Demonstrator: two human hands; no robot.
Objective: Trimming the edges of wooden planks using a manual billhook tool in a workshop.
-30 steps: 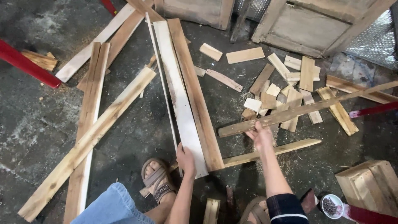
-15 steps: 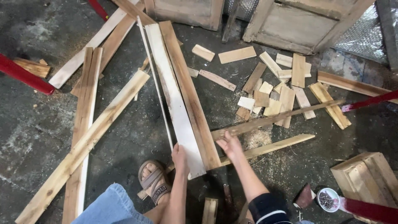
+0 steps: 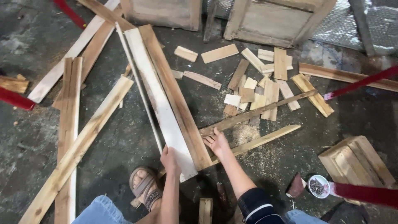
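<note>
Left hand (image 3: 169, 157) sits on the near end of the pale white-faced plank (image 3: 159, 99), fingers draped over its edge; whether they grip it or just rest there, I cannot tell. Right hand (image 3: 217, 142) lies flat with fingers spread on the near end of the long thin batten (image 3: 257, 112), pressing rather than gripping. The two hands sit close together, with the brown plank (image 3: 176, 95) running between them.

Plenty of hazards here. That batten slants away from the right hand up over the pile of short offcuts (image 3: 259, 89), so it rests on loose pieces; lean on it and the far end may kick up or skid. Bare palms on rough sawn edges invite splinters. Just behind the left hand is a sandalled foot (image 3: 144, 186), toes open, directly under the pale plank's end. If that plank slips, the toes catch it. Near the right elbow sits a small round tin of nails (image 3: 319, 186), easy to knock over.
</note>
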